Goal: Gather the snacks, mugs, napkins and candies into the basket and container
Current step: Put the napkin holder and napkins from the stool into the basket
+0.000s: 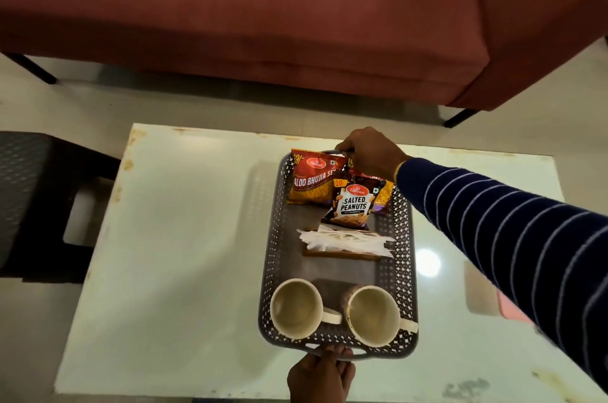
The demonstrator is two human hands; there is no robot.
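A grey perforated basket (273, 238) lies lengthwise on the glass table. Inside its far end are snack packets: a red-and-yellow aloo bhujia packet (311, 182) and a salted peanuts packet (353, 203) leaning on another packet. White napkins (345, 239) rest on a brown holder in the middle. Two empty cream mugs, the left mug (296, 307) and the right mug (373, 315), stand at the near end. My right hand (370, 152) grips the basket's far handle. My left hand (320, 374) grips the near handle.
A red sofa (263, 17) stands beyond the table (171, 254). A dark plastic stool (36, 198) is at the left. A pink object (511, 309) shows under my right sleeve at the table's right side.
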